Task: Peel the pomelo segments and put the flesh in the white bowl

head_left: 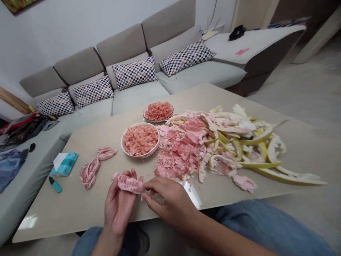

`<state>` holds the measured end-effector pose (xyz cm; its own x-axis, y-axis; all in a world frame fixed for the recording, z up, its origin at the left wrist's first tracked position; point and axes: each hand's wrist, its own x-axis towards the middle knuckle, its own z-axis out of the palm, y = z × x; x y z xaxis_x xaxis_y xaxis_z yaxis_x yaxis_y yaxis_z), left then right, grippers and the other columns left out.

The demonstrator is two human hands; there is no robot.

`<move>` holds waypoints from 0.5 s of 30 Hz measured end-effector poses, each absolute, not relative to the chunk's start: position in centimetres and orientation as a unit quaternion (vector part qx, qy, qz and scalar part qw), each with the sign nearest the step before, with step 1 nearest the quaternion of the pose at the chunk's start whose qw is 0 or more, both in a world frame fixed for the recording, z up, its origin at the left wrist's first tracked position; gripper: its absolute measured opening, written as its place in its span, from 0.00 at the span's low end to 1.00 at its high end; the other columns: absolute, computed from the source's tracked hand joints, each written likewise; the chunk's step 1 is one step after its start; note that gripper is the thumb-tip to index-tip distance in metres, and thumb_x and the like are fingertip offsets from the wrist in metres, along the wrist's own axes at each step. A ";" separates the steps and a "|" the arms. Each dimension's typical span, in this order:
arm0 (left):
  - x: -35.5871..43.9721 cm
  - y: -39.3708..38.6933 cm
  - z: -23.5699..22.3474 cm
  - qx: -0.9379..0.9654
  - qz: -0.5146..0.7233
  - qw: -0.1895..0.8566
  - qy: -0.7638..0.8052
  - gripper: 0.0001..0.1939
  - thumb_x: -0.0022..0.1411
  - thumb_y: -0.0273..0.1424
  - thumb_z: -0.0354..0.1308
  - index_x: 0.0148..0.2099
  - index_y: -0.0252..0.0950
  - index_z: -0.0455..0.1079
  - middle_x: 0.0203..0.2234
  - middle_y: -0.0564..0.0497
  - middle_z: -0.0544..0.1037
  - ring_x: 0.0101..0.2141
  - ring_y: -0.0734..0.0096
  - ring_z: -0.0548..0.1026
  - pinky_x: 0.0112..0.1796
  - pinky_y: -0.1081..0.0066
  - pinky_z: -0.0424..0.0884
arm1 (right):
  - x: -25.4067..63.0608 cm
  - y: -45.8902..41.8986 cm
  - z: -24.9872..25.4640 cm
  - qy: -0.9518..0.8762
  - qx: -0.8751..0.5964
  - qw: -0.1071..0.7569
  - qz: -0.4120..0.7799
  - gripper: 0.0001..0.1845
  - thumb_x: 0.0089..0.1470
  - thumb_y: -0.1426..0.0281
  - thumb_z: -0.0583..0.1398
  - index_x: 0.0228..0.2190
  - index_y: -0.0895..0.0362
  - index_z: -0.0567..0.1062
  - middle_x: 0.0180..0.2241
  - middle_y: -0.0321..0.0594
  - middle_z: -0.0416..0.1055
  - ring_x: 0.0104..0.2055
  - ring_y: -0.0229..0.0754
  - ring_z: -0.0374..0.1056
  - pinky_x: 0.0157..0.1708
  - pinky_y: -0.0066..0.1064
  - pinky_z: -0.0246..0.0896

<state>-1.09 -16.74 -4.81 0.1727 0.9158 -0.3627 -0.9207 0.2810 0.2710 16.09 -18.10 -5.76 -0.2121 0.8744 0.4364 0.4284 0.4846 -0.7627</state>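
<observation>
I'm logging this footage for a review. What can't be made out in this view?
Head view:
The pomelo segment: its underside is hidden by the left hand and right hand.
The painting: cut off by the top edge.
The blue cloth: cut off by the left edge.
The black object: too small to identify.
</observation>
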 end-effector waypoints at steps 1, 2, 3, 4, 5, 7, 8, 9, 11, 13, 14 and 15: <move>-1.1 -16.8 -5.1 0.008 0.597 0.768 0.233 0.22 0.72 0.29 0.37 0.39 0.37 0.74 0.37 0.48 0.81 0.50 0.64 0.76 0.62 0.49 0.51 | 16.0 -18.2 -5.9 -0.737 -0.444 0.447 0.245 0.07 0.55 0.72 0.61 0.36 0.57 0.78 0.31 0.42 0.78 0.34 0.41 0.72 0.37 0.31 0.66; -1.1 -16.9 -5.4 0.022 0.593 0.770 0.234 0.22 0.72 0.29 0.37 0.40 0.37 0.74 0.39 0.47 0.82 0.51 0.65 0.75 0.62 0.52 0.53 | 15.9 -18.2 -6.0 -0.736 -0.446 0.448 0.241 0.07 0.56 0.72 0.60 0.36 0.57 0.79 0.31 0.42 0.77 0.33 0.41 0.72 0.36 0.30 0.65; -1.1 -17.0 -5.7 0.037 0.588 0.772 0.237 0.22 0.72 0.28 0.37 0.42 0.36 0.75 0.41 0.47 0.82 0.52 0.65 0.74 0.62 0.55 0.54 | 15.9 -18.2 -6.1 -0.736 -0.448 0.450 0.237 0.07 0.57 0.73 0.59 0.35 0.57 0.79 0.30 0.42 0.77 0.33 0.41 0.72 0.36 0.30 0.65; -1.1 -17.0 -6.0 0.050 0.584 0.774 0.239 0.22 0.72 0.27 0.37 0.44 0.36 0.75 0.42 0.47 0.82 0.53 0.66 0.74 0.62 0.58 0.56 | 15.9 -18.2 -6.1 -0.736 -0.449 0.450 0.234 0.08 0.57 0.73 0.58 0.34 0.57 0.79 0.30 0.42 0.77 0.32 0.41 0.72 0.35 0.30 0.65; -1.1 -17.1 -6.2 0.059 0.580 0.776 0.242 0.22 0.72 0.26 0.37 0.45 0.35 0.75 0.44 0.46 0.82 0.54 0.67 0.73 0.62 0.60 0.57 | 15.9 -18.2 -6.1 -0.737 -0.449 0.448 0.234 0.09 0.58 0.73 0.58 0.34 0.57 0.79 0.29 0.42 0.77 0.31 0.40 0.71 0.34 0.29 0.65; -1.1 -17.1 -6.4 0.067 0.577 0.777 0.244 0.23 0.72 0.25 0.36 0.45 0.34 0.75 0.45 0.45 0.82 0.54 0.68 0.73 0.61 0.61 0.58 | 16.0 -18.1 -6.0 -0.739 -0.447 0.444 0.239 0.09 0.58 0.73 0.57 0.32 0.57 0.79 0.28 0.42 0.76 0.30 0.40 0.71 0.32 0.28 0.64; -1.1 -17.1 -6.4 0.064 0.577 0.777 0.244 0.24 0.72 0.24 0.35 0.45 0.34 0.75 0.45 0.45 0.82 0.54 0.68 0.73 0.61 0.60 0.58 | 16.1 -18.1 -5.9 -0.740 -0.445 0.441 0.244 0.09 0.58 0.73 0.57 0.31 0.57 0.79 0.28 0.41 0.76 0.30 0.39 0.71 0.32 0.28 0.64; -1.1 -17.1 -6.4 0.061 0.577 0.777 0.244 0.24 0.72 0.24 0.35 0.44 0.34 0.76 0.44 0.45 0.82 0.53 0.68 0.74 0.61 0.59 0.58 | 16.2 -18.0 -5.8 -0.741 -0.441 0.440 0.250 0.09 0.58 0.74 0.58 0.31 0.58 0.79 0.28 0.41 0.76 0.29 0.39 0.71 0.31 0.28 0.63; -1.1 -17.1 -6.3 0.057 0.576 0.777 0.246 0.25 0.72 0.24 0.35 0.44 0.34 0.76 0.44 0.45 0.82 0.52 0.67 0.75 0.61 0.58 0.58 | 16.4 -17.9 -5.5 -0.742 -0.432 0.440 0.262 0.09 0.58 0.74 0.58 0.32 0.58 0.79 0.28 0.41 0.76 0.30 0.40 0.71 0.32 0.28 0.63; -1.0 -17.2 -6.2 0.057 0.574 0.778 0.249 0.25 0.72 0.24 0.35 0.44 0.34 0.76 0.43 0.45 0.82 0.52 0.67 0.75 0.61 0.58 0.58 | 16.5 -17.9 -5.3 -0.743 -0.425 0.442 0.268 0.09 0.57 0.75 0.57 0.32 0.58 0.79 0.28 0.41 0.76 0.30 0.40 0.71 0.32 0.28 0.62; -1.0 -17.2 -6.2 0.059 0.574 0.777 0.251 0.25 0.72 0.24 0.35 0.44 0.34 0.76 0.44 0.44 0.82 0.52 0.67 0.75 0.61 0.58 0.58 | 16.5 -17.8 -5.3 -0.743 -0.425 0.442 0.267 0.09 0.57 0.75 0.57 0.31 0.58 0.79 0.28 0.41 0.76 0.30 0.39 0.70 0.31 0.28 0.61; -0.9 -17.2 -6.2 0.060 0.574 0.776 0.253 0.25 0.72 0.24 0.35 0.45 0.33 0.76 0.44 0.44 0.82 0.52 0.68 0.75 0.61 0.58 0.58 | 16.5 -17.8 -5.3 -0.742 -0.429 0.442 0.264 0.09 0.57 0.76 0.58 0.31 0.58 0.79 0.27 0.40 0.75 0.29 0.39 0.70 0.30 0.27 0.61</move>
<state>-0.91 -17.21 -6.22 0.2123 0.9223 -0.3228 -0.8613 0.3327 0.3840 16.52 -17.83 -5.25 -0.2403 0.8703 0.4300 0.4038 0.4924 -0.7710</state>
